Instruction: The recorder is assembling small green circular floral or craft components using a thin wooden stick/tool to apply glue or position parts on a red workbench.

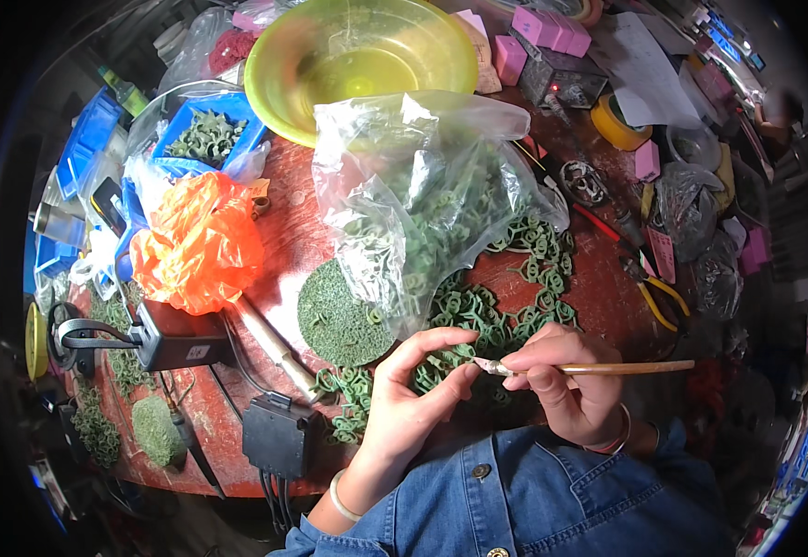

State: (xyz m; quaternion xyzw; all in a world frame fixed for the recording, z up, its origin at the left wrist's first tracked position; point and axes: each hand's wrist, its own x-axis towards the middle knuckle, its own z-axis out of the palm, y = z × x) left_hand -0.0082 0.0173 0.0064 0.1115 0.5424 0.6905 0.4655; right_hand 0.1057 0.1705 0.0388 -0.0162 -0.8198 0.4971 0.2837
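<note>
My right hand (575,381) grips a slim wooden-handled craft knife (627,369), its pale metal tip pointing left at my other hand. Between the bent forefinger and thumb of my left hand (413,385) is a small green ring (465,356), mostly hidden by the fingertips. The knife tip is close beside those fingertips; whether it touches the ring I cannot tell. Under and beyond both hands lies a loose heap of green rings (543,320). A clear plastic bag (422,186) with more of them rests just beyond, next to a round speckled green disc (341,316).
A yellow-green basin (278,70) stands at the back. Left are an orange plastic bag (200,246), a blue tray (181,162) of green pieces, a white rod-shaped tool (269,339) and a black box (276,436) with cables. Yellow-handled pliers (659,297) and yellow tape (617,125) lie right.
</note>
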